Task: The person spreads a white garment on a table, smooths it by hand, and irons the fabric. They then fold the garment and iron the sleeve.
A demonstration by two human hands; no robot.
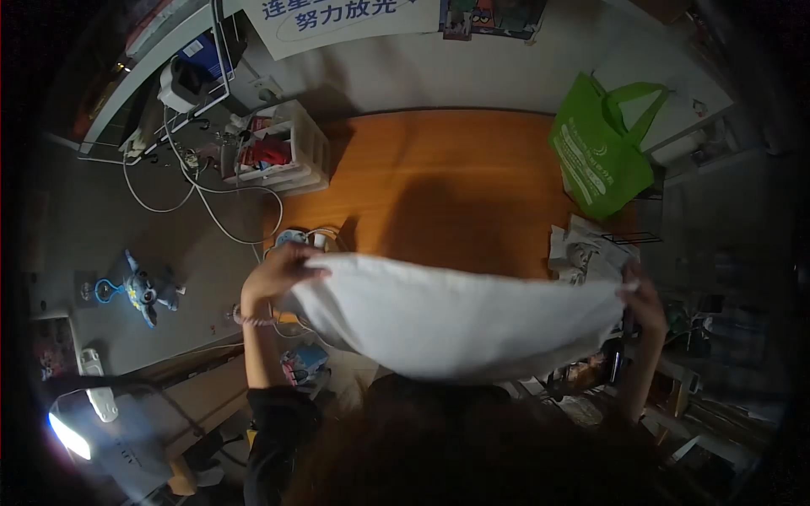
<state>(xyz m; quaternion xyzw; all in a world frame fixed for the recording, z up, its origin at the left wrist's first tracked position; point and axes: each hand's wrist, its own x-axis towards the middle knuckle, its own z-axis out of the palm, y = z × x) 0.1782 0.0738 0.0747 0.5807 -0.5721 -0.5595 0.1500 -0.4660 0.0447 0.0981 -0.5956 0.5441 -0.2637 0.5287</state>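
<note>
A white cloth [456,316] hangs spread out between my two hands, above the near edge of an orange wooden desk [447,177]. My left hand [278,271] pinches its left top corner; a thin band sits on that wrist. My right hand [643,291] grips the right top corner. The cloth sags in the middle and hides the desk's front edge. Dark hair fills the bottom of the view.
A green tote bag [603,152] stands at the desk's right side, with crumpled white paper [582,249] below it. A white drawer box [278,152] and cables [194,190] sit at the left. A lit lamp [72,434] glows at bottom left.
</note>
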